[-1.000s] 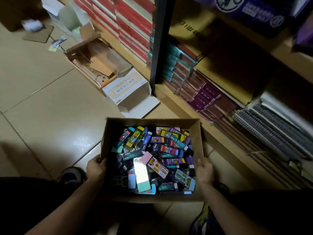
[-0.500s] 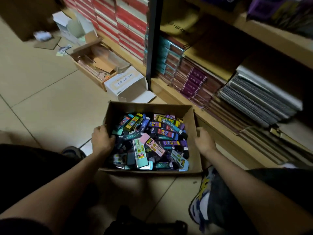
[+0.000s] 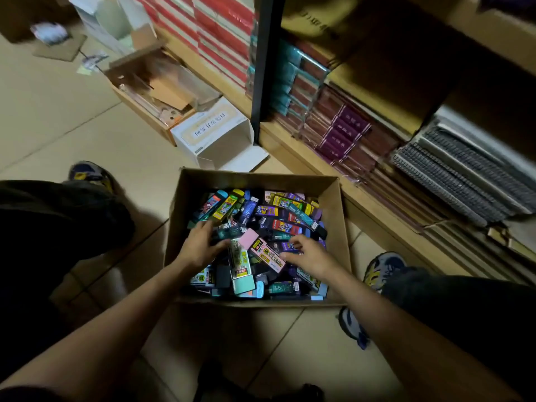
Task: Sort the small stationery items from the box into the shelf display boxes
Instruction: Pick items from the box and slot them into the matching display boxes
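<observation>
An open cardboard box [image 3: 255, 177] sits on the tiled floor, filled with several small colourful erasers in printed sleeves. A pink eraser [image 3: 262, 249] and a mint-green one [image 3: 242, 271] lie on top near the middle. My left hand [image 3: 200, 248] rests inside the box on the left of the pile, fingers spread over dark erasers. My right hand [image 3: 309, 258] lies on the right side of the pile, fingers touching the pink eraser's end and a purple one. Neither hand clearly grips an item.
A wooden shelf [image 3: 313, 158] at the right holds stacked notebooks, purple packs and spiral pads. An open white display box [image 3: 214, 137] and a cardboard tray [image 3: 150, 91] stand on the floor beyond the box. My shoes [image 3: 380, 268] flank the box.
Both hands have left the box's side walls and moved inside onto the pile of erasers. The box now rests on the floor and the view has shifted.
</observation>
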### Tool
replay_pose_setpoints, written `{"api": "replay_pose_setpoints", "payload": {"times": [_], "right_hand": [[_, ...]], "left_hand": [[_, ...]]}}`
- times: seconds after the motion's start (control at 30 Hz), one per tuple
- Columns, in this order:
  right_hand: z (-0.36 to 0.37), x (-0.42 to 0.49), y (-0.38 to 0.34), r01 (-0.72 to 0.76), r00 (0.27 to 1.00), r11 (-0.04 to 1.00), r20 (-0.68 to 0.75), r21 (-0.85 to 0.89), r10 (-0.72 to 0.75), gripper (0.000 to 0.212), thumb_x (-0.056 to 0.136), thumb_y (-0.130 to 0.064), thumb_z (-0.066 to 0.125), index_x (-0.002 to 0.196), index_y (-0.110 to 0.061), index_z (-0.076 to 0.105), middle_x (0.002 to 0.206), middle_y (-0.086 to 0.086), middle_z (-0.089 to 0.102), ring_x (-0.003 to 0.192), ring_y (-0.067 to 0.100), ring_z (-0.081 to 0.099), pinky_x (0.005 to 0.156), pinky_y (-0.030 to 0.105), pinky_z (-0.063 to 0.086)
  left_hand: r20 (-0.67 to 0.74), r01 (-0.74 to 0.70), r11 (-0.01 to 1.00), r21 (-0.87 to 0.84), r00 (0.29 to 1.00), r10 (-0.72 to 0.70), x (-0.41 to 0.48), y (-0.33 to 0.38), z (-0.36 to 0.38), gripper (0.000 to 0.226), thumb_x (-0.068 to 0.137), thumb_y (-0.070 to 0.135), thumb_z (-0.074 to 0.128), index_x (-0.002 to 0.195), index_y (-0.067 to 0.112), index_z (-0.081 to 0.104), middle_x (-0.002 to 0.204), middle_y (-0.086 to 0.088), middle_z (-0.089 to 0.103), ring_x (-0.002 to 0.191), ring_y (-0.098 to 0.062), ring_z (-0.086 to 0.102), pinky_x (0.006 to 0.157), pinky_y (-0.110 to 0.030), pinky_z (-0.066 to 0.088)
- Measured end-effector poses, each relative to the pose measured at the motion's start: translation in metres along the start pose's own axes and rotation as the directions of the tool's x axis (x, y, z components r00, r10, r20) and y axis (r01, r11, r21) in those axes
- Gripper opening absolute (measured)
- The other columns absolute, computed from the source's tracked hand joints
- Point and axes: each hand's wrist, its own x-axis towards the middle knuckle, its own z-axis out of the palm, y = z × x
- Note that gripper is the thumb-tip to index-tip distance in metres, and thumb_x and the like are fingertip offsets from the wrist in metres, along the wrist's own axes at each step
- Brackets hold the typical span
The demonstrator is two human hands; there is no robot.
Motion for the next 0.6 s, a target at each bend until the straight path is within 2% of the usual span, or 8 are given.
{"api": "replay_pose_setpoints", "payload": {"times": [0.13, 0.27, 0.43, 0.53, 0.6], "right_hand": [[0.023, 0.016, -0.010, 0.076, 0.996, 0.982, -0.033, -0.174, -0.083, 0.063, 0.082, -0.051, 0.064, 0.133, -0.020, 0.045, 0.136, 0.006, 0.040, 0.127, 0.026, 0.034, 0.104, 0.040, 0.035], [0.037, 0.023, -0.018, 0.113, 0.986, 0.940, -0.083, -0.321, -0.146, 0.060, 0.085, -0.055, 0.056, 0.136, -0.025, 0.044, 0.129, 0.002, 0.039, 0.122, 0.023, 0.031, 0.099, 0.036, 0.034], [0.045, 0.013, -0.008, 0.119, 0.974, 0.955, -0.156, -0.271, -0.165, 0.052, 0.083, -0.051, 0.062, 0.126, -0.022, 0.055, 0.123, -0.001, 0.042, 0.116, 0.018, 0.033, 0.097, 0.031, 0.035], [0.044, 0.008, 0.002, 0.094, 0.978, 0.962, -0.159, -0.258, -0.138, 0.046, 0.081, -0.046, 0.068, 0.117, -0.018, 0.058, 0.122, -0.001, 0.043, 0.114, 0.017, 0.033, 0.093, 0.028, 0.033], [0.044, 0.006, 0.007, 0.066, 0.985, 0.969, -0.142, -0.237, -0.102, 0.043, 0.079, -0.043, 0.071, 0.110, -0.017, 0.058, 0.122, 0.000, 0.043, 0.113, 0.017, 0.033, 0.092, 0.028, 0.033]], "left_hand": [[0.125, -0.051, 0.996, 0.077, 0.991, 0.041, 0.012, -0.005, 0.017, 0.066, 0.088, 0.035, 0.063, 0.141, 0.005, 0.037, 0.142, -0.017, 0.039, 0.130, -0.030, 0.038, 0.108, -0.037, 0.032], [0.045, -0.102, 0.984, 0.147, 0.994, 0.096, 0.006, -0.008, 0.036, 0.063, 0.090, 0.037, 0.059, 0.141, 0.008, 0.035, 0.141, -0.014, 0.042, 0.128, -0.028, 0.039, 0.105, -0.034, 0.031], [-0.129, -0.024, 0.999, 0.025, 0.991, 0.027, -0.011, -0.007, 0.046, 0.037, 0.093, 0.034, 0.055, 0.122, 0.013, 0.050, 0.125, -0.010, 0.054, 0.112, -0.026, 0.047, 0.091, -0.038, 0.041], [-0.035, 0.031, 0.999, 0.038, 0.999, -0.029, 0.002, -0.013, 0.031, 0.037, 0.087, 0.035, 0.065, 0.112, 0.011, 0.052, 0.117, -0.011, 0.057, 0.106, -0.028, 0.053, 0.089, -0.041, 0.045], [0.054, 0.065, 0.998, 0.024, 0.996, -0.067, 0.015, -0.014, 0.019, 0.035, 0.083, 0.031, 0.070, 0.101, 0.010, 0.050, 0.113, -0.016, 0.057, 0.101, -0.030, 0.055, 0.085, -0.038, 0.046]]}}
